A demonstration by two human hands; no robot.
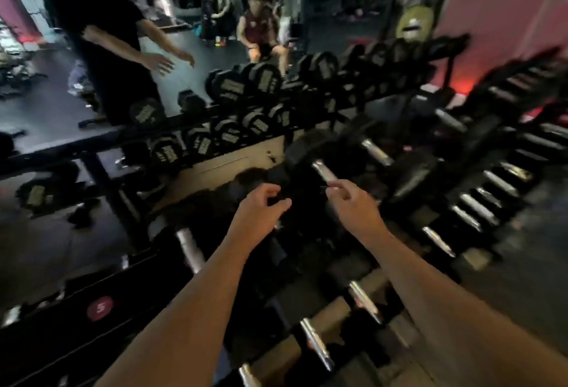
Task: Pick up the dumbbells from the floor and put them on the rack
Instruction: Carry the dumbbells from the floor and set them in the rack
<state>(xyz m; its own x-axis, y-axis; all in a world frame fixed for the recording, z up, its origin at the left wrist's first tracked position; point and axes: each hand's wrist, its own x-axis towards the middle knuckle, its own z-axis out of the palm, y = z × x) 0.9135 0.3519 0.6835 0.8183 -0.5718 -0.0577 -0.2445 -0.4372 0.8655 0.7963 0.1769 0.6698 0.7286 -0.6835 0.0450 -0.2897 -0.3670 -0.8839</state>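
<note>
Both bare hands over the rack (368, 300): left hand (261, 208) loosely curled, empty; right hand (353, 202) half-open, fingertips at a chrome dumbbell handle (324, 171) whose long axis runs diagonally, near-right to far-left. Mirror (184, 33) behind.

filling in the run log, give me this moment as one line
left hand: empty, open | right hand: empty, open | both over black dumbbell rack | chrome-handled black dumbbells racked
</note>
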